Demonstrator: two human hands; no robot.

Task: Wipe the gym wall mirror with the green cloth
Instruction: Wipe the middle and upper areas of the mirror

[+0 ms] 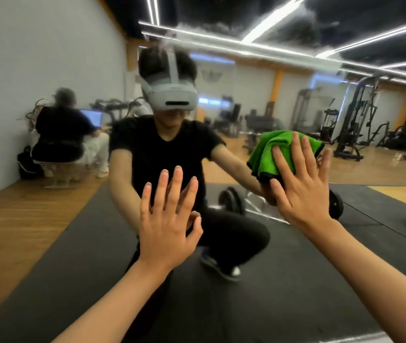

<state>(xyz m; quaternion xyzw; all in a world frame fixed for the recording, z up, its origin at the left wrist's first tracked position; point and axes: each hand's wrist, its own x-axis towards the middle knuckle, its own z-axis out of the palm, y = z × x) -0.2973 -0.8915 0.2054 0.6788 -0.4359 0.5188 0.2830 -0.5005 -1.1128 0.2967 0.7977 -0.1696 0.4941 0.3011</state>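
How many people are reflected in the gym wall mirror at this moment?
2. One person in a black T-shirt and grey headset crouches at centre. Another person in black sits at far left, back turned, before an open laptop. Others may be hidden among the machines.

A gym around us, strip lights (271, 19) on a dark ceiling (345, 16).
We see a white wall (36, 58), wooden floor (11, 219), black mats (85, 243), weight machines (355, 120), a barbell (231, 201), a person (61, 129) at a laptop (92, 117).
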